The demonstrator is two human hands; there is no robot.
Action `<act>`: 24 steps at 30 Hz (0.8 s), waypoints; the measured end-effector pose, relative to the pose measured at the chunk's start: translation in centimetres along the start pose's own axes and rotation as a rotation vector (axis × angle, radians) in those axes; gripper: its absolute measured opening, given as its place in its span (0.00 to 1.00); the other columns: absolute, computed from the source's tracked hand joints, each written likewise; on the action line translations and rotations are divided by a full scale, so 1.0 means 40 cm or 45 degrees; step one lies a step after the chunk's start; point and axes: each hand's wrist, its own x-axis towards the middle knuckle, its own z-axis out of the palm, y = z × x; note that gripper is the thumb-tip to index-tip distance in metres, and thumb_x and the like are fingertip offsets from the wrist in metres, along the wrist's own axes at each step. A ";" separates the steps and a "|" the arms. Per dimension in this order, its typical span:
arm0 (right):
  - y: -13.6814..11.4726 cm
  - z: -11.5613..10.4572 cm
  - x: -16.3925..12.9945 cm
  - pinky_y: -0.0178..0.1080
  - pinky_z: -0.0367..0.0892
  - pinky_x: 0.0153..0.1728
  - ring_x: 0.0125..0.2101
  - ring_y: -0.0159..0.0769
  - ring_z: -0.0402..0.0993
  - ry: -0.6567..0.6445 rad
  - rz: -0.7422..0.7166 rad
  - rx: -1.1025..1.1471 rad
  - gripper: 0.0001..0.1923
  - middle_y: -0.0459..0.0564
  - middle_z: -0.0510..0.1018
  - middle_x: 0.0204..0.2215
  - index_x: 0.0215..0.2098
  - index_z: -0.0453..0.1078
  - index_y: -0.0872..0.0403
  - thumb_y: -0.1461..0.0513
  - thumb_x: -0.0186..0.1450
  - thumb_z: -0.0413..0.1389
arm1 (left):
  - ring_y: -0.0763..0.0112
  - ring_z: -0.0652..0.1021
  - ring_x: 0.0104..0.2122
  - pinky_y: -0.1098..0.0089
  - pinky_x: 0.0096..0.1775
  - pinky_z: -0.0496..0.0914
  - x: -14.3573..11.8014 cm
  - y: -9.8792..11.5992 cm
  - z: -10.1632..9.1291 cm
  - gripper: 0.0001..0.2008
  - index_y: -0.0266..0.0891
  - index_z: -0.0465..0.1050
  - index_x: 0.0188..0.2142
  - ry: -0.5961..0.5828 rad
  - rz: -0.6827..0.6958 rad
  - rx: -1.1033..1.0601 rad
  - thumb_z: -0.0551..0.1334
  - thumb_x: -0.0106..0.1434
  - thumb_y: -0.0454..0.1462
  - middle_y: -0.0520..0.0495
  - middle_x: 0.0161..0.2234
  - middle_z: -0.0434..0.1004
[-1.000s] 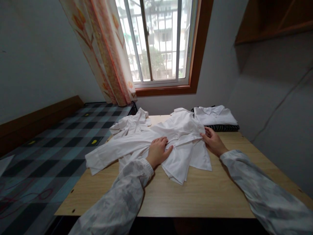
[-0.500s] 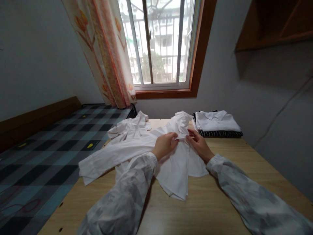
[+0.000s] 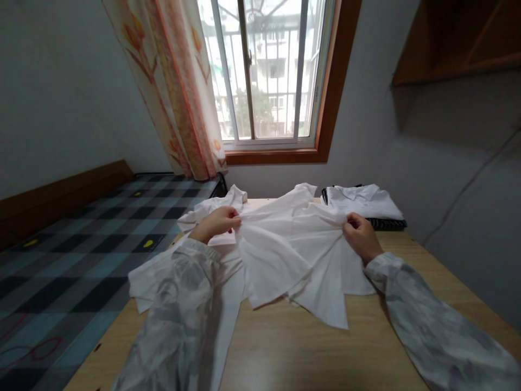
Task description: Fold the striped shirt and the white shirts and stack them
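A white shirt (image 3: 285,233) is stretched sideways between my hands above the wooden table (image 3: 280,347), its lower edge hanging in loose points toward me. My left hand (image 3: 222,221) pinches the cloth on the left side. On the right, my right hand (image 3: 360,233) grips the opposite side with fingers closed. A long white sleeve lies on the table at the left, partly behind my left forearm. Behind my left hand is more crumpled white cloth (image 3: 207,206); whether it is a separate garment I cannot tell.
A stack of folded clothes, a white shirt (image 3: 366,201) over dark striped cloth (image 3: 388,224), sits at the table's back right. A bed with a checked cover (image 3: 101,239) adjoins the left. Ahead are a window (image 3: 268,70) and a flowered curtain (image 3: 175,92).
My hands have moved apart, left hand leftward and right hand rightward. The bunched shirt between them has spread out wide, and its lower edge has shifted.
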 end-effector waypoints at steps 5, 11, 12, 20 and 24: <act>0.031 -0.055 0.031 0.41 0.66 0.29 0.27 0.43 0.72 0.016 0.018 -0.090 0.11 0.46 0.76 0.23 0.28 0.71 0.47 0.53 0.65 0.58 | 0.62 0.79 0.26 0.69 0.30 0.67 -0.036 -0.037 -0.076 0.04 0.43 0.76 0.25 -0.143 -0.129 0.429 0.68 0.49 0.40 0.52 0.23 0.79; -0.018 0.010 0.076 0.45 0.72 0.40 0.35 0.48 0.82 -0.212 -0.068 -0.493 0.12 0.53 0.87 0.37 0.38 0.78 0.47 0.49 0.69 0.60 | 0.53 0.85 0.49 0.64 0.51 0.76 -0.023 0.009 -0.019 0.19 0.43 0.83 0.48 0.117 0.166 0.497 0.70 0.56 0.42 0.43 0.49 0.89; -0.031 0.030 0.086 0.46 0.72 0.41 0.38 0.50 0.83 -0.299 -0.053 -0.582 0.10 0.55 0.88 0.40 0.41 0.79 0.47 0.51 0.67 0.62 | 0.52 0.85 0.51 0.63 0.53 0.76 -0.019 0.019 0.006 0.20 0.43 0.82 0.51 0.144 0.192 0.508 0.71 0.59 0.44 0.41 0.52 0.88; -0.114 0.144 0.107 0.46 0.71 0.51 0.58 0.59 0.82 -0.704 0.092 -1.048 0.35 0.67 0.85 0.58 0.71 0.71 0.57 0.60 0.65 0.60 | 0.50 0.86 0.50 0.63 0.48 0.74 -0.001 0.044 0.117 0.16 0.45 0.84 0.51 -0.051 0.060 0.881 0.68 0.68 0.48 0.39 0.51 0.89; -0.101 0.123 0.099 0.43 0.69 0.49 0.55 0.55 0.83 -0.752 0.115 -1.070 0.30 0.66 0.85 0.57 0.66 0.75 0.57 0.55 0.68 0.62 | 0.57 0.85 0.39 0.66 0.40 0.71 -0.002 0.026 0.032 0.09 0.43 0.83 0.36 -0.214 0.021 0.876 0.66 0.67 0.44 0.44 0.39 0.89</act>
